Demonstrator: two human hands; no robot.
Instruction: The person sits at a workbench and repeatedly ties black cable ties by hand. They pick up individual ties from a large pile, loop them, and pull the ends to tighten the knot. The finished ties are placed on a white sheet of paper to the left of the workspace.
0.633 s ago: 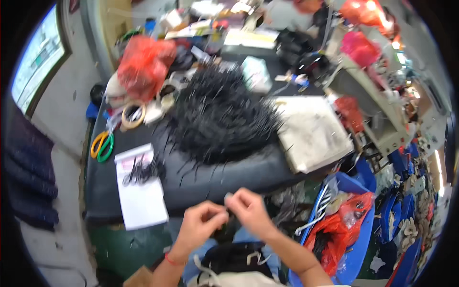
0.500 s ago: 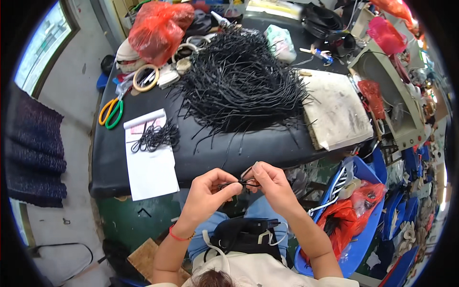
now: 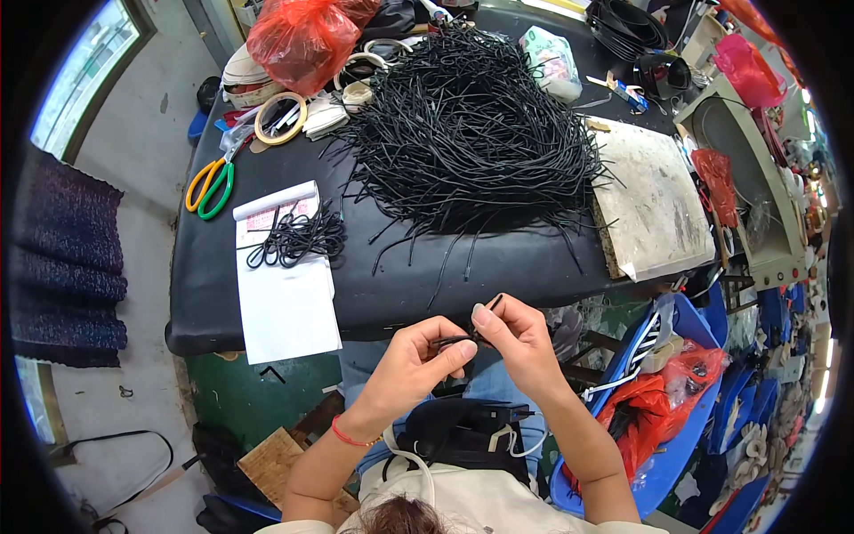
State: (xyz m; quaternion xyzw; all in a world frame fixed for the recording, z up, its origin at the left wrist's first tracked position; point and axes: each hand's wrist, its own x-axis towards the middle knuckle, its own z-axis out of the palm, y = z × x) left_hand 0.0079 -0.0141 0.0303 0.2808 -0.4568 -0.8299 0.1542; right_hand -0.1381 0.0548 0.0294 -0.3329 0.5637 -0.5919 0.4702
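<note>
The left hand [image 3: 405,367] and the right hand [image 3: 525,345], nearly meeting, each pinched thin black cord [image 3: 449,340] just off the near edge of the table [image 3: 206,298]. Farther back I saw a big heap of black cords [image 3: 476,147]; to its left, a smaller bundle [image 3: 298,238] on white paper [image 3: 289,316], with scissors [image 3: 216,189] beyond.

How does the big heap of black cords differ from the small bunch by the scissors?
Size: the big heap is many times larger than the small bunch.
Place: the big heap lies on the dark tabletop; the small bunch lies mostly on white paper.
Look: the big heap bristles with loose ends around its edge, while the small bunch shows rounded loops.
Both are thin, black and cord-like.
</note>
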